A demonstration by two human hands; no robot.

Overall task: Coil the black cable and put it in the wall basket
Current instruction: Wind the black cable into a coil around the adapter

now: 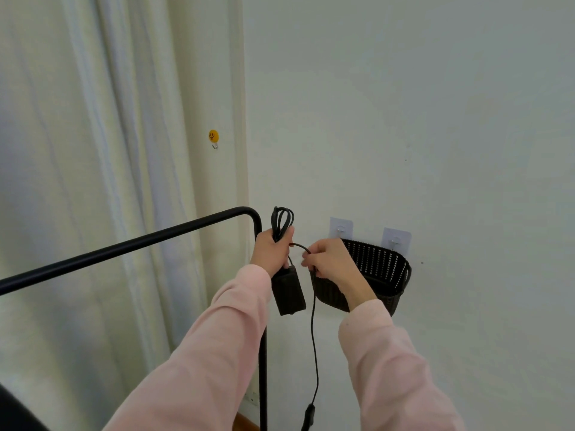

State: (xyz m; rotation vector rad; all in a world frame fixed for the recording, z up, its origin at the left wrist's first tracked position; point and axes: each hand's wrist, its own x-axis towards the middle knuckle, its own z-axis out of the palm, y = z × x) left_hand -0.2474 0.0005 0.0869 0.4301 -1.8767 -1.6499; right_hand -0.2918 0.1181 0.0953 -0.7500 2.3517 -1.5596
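So the fingers (306, 259) of the right hand (326, 259) are pinched narrow on the black cable (313, 325), right where it arcs over from the left hand (270, 251). The left hand is closed around a bunch of finished loops, which poke up out of the fist, and the power brick (287, 290) dangles just below it. From the right hand a long tail hangs straight down, with an inline switch (308, 415) near the bottom, so I'd say coiling is maybe half done.

To do this step well: let the cable slide through the right fingers instead of clamping it, bring each new loop up to match the ones already there, and tuck it under the left thumb. Watch for the switch snagging on the black rail (124, 244) beside the left arm. The wall basket (373, 275) sits just behind the right hand, on two hooks (340, 230), so dropping it in should be easy.
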